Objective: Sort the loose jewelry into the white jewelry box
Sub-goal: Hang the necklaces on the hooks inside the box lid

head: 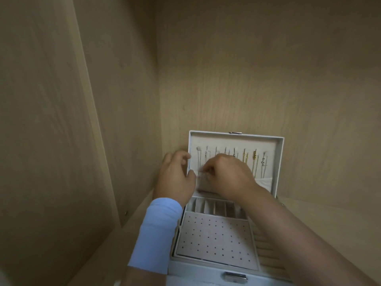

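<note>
The white jewelry box [198,273] stands open on a wooden shelf, its lid [278,162] upright against the back wall. Several silver and gold necklaces [254,159] hang from hooks inside the lid. My right hand [228,176] reaches into the lid's lower left and pinches a thin silver chain [201,172]. My left hand [175,174] holds the lid's left edge, thumb inside by the chain, fingers curled round the outside. A blue band covers my left wrist. The box's tray shows a dotted earring panel [214,240], divider slots [214,207] behind it and ring rolls [266,248] on the right.
The box sits inside a light wooden cabinet with a side wall [123,100] close on the left and a back wall [268,69] right behind the lid. A metal clasp [236,278] is on the box's front. Bare shelf [329,211] lies to the right.
</note>
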Demonstrator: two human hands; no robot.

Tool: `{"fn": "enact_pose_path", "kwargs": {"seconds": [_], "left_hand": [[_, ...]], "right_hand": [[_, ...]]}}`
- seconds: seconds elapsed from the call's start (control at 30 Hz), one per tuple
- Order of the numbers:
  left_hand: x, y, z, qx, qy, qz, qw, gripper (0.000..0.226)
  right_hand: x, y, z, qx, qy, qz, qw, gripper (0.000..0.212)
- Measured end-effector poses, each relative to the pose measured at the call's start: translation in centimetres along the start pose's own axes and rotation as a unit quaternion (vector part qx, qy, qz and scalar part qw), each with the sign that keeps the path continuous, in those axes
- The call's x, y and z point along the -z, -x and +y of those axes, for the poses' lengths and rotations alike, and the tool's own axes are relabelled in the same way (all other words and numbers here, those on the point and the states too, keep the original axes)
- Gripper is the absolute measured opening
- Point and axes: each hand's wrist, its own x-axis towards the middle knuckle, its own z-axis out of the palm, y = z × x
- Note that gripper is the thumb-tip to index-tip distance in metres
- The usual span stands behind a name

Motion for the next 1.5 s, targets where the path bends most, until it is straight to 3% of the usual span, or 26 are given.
{"fn": "enact_pose_path", "kwargs": {"seconds": [0.1, 0.2, 0.33, 0.57, 0.7, 0.9, 1.03, 1.17, 1.3, 1.4, 1.5], "left_hand": [[0.2, 1.2, 1.8, -0.065, -0.097, -0.025, 0.993, 0.018], [-0.7, 1.3, 2.5, 0.0, -0.222, -0.085, 0.971, 0.017], [-2.2, 1.4, 3.5, 0.048, -0.343, -0.108, 0.932, 0.013], [-4.3, 1.5, 4.5, 0.075, -0.42, -0.107, 0.898, 0.021], [-4.2, 1.3, 4.1, 0.096, -0.364, -0.088, 0.922, 0.015], [-1.6, -0.3, 3.0, 0.12, -0.126, -0.092, 0.981, 0.026], [-0.6, -0.8, 2.9, 0.102, -0.029, -0.104, 0.989, 0.019], [0.1, -0.5, 2.4, 0.064, -0.016, -0.08, 0.995, 0.022], [0.4, 0.3, 1.9, -0.026, -0.161, -0.087, 0.983, 0.024], [-0.2, 0.4, 2.2, -0.077, -0.338, -0.124, 0.93, 0.035], [-0.7, 0.3, 2.1, -0.093, -0.413, -0.124, 0.897, 0.034]], "right_hand": [[0.5, 0.9, 0.7, -0.027, -0.003, -0.009, 1.0, 0.025], [0.2, 1.8, 0.8, -0.049, -0.017, -0.038, 0.998, 0.021], [-0.4, 2.6, 1.0, -0.063, -0.038, -0.059, 0.996, 0.022], [-1.2, 2.4, 1.8, -0.061, -0.053, -0.051, 0.995, 0.02], [-1.4, 2.1, 2.2, -0.041, -0.074, -0.027, 0.996, 0.019], [-1.3, 1.4, 1.7, 0.022, -0.139, 0.032, 0.99, 0.025], [-1.4, 0.6, 1.4, -0.006, -0.223, 0.053, 0.973, 0.014], [-0.9, -0.1, 1.5, -0.043, -0.237, 0.06, 0.969, 0.01], [-0.2, -0.9, 1.6, -0.073, -0.205, 0.078, 0.973, 0.011], [0.3, -1.2, 1.4, -0.081, -0.163, 0.091, 0.979, 0.013], [0.6, -1.6, 1.2, -0.07, -0.136, 0.092, 0.984, 0.014]]}}
